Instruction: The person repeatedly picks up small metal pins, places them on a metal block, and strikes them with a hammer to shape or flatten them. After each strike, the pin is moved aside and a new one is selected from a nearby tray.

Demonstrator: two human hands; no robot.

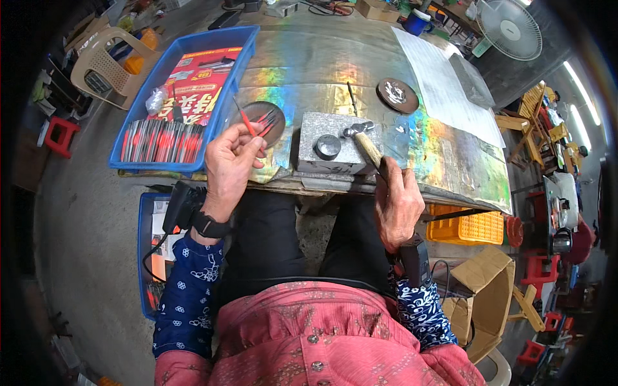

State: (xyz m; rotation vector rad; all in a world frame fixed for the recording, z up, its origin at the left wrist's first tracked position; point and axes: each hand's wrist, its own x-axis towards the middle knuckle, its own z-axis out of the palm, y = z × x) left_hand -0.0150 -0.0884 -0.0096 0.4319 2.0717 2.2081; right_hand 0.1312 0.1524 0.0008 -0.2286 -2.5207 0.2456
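Two hands [229, 159], one hammer [369, 148]

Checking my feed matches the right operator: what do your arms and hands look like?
Left hand and right hand are ungloved. Navy oversleeves with white prints cover the forearms, above them pink patterned sleeves. A black strap and boxy black device with a thin cable are on the left wrist; another black device on the right.

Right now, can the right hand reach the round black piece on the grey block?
Probably yes: the right hand is near the grey block and nothing covers the round black piece, though that hand holds a hammer.
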